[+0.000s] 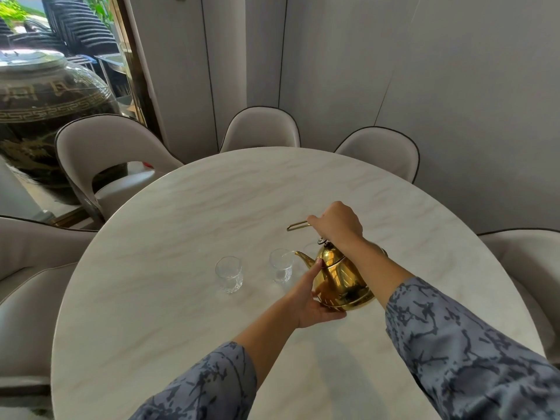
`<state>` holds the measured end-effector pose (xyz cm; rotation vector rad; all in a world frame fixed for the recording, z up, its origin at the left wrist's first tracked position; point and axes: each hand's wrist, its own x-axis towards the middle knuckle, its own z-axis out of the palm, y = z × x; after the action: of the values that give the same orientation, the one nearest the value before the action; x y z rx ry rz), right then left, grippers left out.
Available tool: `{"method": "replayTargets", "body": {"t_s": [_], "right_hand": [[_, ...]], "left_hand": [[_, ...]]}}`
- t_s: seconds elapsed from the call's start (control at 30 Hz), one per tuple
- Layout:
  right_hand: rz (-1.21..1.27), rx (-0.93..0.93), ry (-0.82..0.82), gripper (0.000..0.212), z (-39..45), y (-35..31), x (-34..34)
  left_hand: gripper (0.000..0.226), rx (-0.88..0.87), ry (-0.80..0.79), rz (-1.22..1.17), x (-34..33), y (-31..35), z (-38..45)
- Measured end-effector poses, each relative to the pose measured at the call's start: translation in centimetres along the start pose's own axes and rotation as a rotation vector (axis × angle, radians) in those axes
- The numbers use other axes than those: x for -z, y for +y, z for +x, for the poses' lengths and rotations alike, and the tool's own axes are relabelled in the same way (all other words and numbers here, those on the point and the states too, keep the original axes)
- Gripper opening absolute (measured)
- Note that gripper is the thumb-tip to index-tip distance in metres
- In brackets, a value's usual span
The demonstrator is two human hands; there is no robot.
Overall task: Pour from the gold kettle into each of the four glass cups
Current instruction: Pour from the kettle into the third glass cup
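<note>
A: Right, the kettle [339, 278] hangs tilted over the worktop [181, 213], at about five o'clock from its middle. The right hand [336, 222] has its grip closed round the handle [298, 225]. The left hand [312, 295] cups the base, its fingers spread along the belly up to the root of the spout [303, 257].

B: And the cups?

A: Two show plainly: the near cup [281, 265], just under the spout tip at nine o'clock from the kettle, and the far cup [229, 274] further out the same way. A third rim peeps behind the spout; the fourth I cannot find, likely hidden by the kettle or arm.

B: What might go wrong?

A: A thin stream seems to reach the near cup's rim rather than its middle, so a small wobble could send water down the outside. Tilting more steeply may loosen the lid [322, 241], since neither hand holds it. If the metal is hot, the bare left palm might flinch. And the hidden cups sit close to the forearm, easy to knock.
</note>
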<state>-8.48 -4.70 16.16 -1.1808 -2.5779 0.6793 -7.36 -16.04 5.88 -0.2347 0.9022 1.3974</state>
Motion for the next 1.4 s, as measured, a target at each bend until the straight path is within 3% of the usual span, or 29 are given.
{"method": "replayTargets", "body": {"t_s": [1.4], "right_hand": [[-0.066, 0.042, -0.052, 0.037, 0.75, -0.97, 0.99]], "left_hand": [[0.115, 0.029, -0.035, -0.063, -0.74, 0.47, 0.81]]}}
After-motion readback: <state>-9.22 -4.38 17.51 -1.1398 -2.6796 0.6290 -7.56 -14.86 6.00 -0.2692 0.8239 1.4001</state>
